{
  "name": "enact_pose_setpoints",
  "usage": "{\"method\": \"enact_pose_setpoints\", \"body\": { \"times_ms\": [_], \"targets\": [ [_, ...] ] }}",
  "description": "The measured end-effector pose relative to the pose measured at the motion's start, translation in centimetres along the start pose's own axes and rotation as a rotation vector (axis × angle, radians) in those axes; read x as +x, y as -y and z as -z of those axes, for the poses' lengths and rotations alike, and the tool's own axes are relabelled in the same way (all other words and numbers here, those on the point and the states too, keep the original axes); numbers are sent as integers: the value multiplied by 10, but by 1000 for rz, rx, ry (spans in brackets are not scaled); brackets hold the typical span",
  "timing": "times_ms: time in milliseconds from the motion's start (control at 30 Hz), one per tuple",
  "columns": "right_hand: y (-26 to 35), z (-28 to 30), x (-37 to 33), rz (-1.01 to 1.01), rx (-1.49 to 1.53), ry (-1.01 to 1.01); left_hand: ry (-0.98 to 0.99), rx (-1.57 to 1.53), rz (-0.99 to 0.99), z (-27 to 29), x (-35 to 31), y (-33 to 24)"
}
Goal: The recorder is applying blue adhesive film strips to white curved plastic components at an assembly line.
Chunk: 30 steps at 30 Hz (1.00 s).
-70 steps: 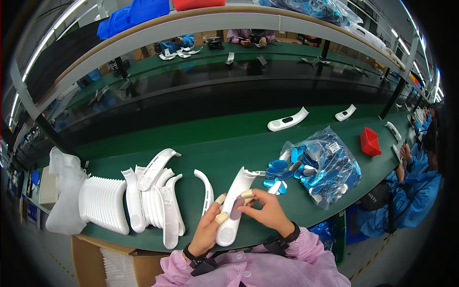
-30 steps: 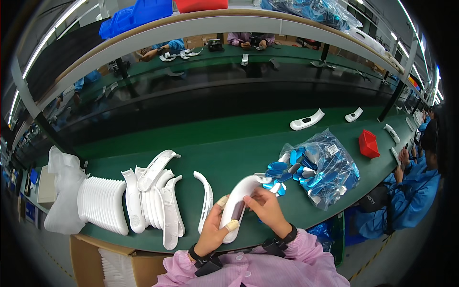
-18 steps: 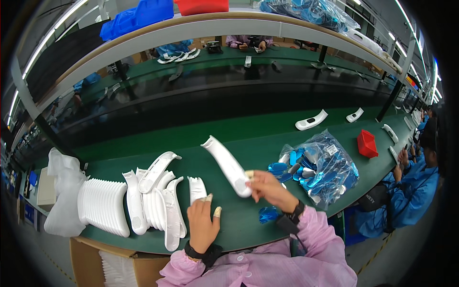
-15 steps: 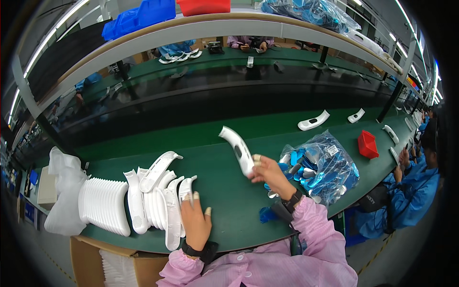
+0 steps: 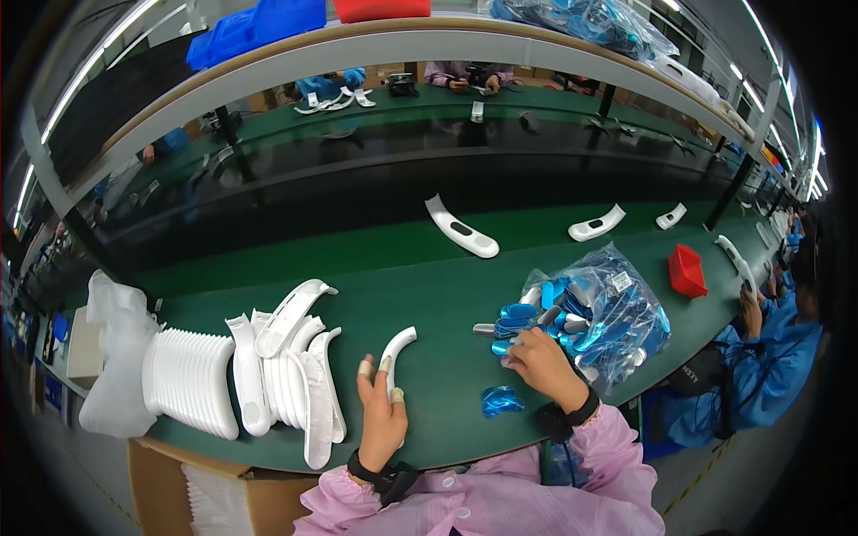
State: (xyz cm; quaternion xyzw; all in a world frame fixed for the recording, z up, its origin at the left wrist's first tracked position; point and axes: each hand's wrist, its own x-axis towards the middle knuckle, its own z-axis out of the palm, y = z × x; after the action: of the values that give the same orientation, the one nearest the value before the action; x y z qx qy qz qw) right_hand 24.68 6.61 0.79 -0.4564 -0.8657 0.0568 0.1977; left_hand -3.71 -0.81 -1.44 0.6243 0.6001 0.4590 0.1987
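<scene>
A slim curved white plastic shell (image 5: 401, 342) stands on edge between the fingers and thumb of my left hand (image 5: 382, 418), just above the green bench. To its left lies a loose stack of similar white shells (image 5: 290, 375). My right hand (image 5: 550, 371) is at the near left edge of a pile of small oval plates (image 5: 520, 313) with blue film. Its fingertips pinch a small silvery oval plate, mostly hidden by the fingers. The plates spill from a clear plastic bag (image 5: 626, 313). A white shell with a dark oval slot (image 5: 462, 234) lies at the bench's far side.
A neat row of white shells (image 5: 188, 384) and white foam wrap (image 5: 116, 366) sit at the left. Crumpled blue film (image 5: 502, 401) lies near my right wrist. A red bin (image 5: 686, 271) and more slotted shells (image 5: 597, 223) are at the right, near a co-worker in blue (image 5: 760, 366).
My right hand has let go of the slotted shell, now at the far side, and moved to the oval plates. My left hand has drawn a shell rightward, away from the stack.
</scene>
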Motion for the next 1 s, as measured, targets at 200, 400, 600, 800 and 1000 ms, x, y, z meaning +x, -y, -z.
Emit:
{"method": "enact_pose_setpoints", "body": {
  "times_ms": [200, 400, 600, 800, 1000],
  "targets": [
    [32, 3, 6, -200, 309, -300, 272, -250, -39, 10, 9, -49],
    [102, -4, 7, -277, 726, -342, 531, -572, 7, -19, -5, -34],
    [104, -16, 4, -297, 756, -276, 613, -801, 150, -12, -1, -39],
    [108, -16, 2, -160, 554, -387, 511, -698, 51, -7, 4, -40],
    [112, -12, 2, -46, 443, -353, 539, -741, 2, -14, 3, -29]
  ]
}}
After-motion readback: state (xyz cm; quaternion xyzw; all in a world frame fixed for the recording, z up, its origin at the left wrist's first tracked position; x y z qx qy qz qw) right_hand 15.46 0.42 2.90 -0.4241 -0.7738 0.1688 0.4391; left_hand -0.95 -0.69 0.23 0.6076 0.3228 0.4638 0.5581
